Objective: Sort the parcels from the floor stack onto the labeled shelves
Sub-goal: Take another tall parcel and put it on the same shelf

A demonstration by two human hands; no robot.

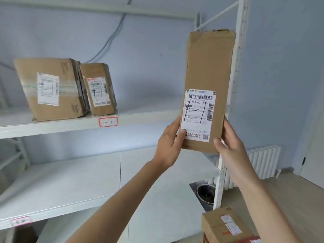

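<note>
I hold a tall, flat cardboard parcel (208, 67) upright in front of the shelf unit's right end, its white shipping label facing me. My left hand (171, 146) grips its lower left edge, thumb on the label. My right hand (229, 148) grips its lower right edge. On the upper shelf (149, 116) at the left stand two cardboard parcels, a large one (50, 88) and a smaller one (99, 88), both leaning. A red-framed tag (108, 122) sits on that shelf's front edge. Another parcel (226, 225) lies low at the bottom right.
A lower shelf (78, 186) carries a red-framed tag (20, 220) at its left front edge. The white perforated shelf post (236, 71) rises just behind the held parcel. A white radiator (263, 162) and a dark round bin (206, 192) stand on the floor to the right.
</note>
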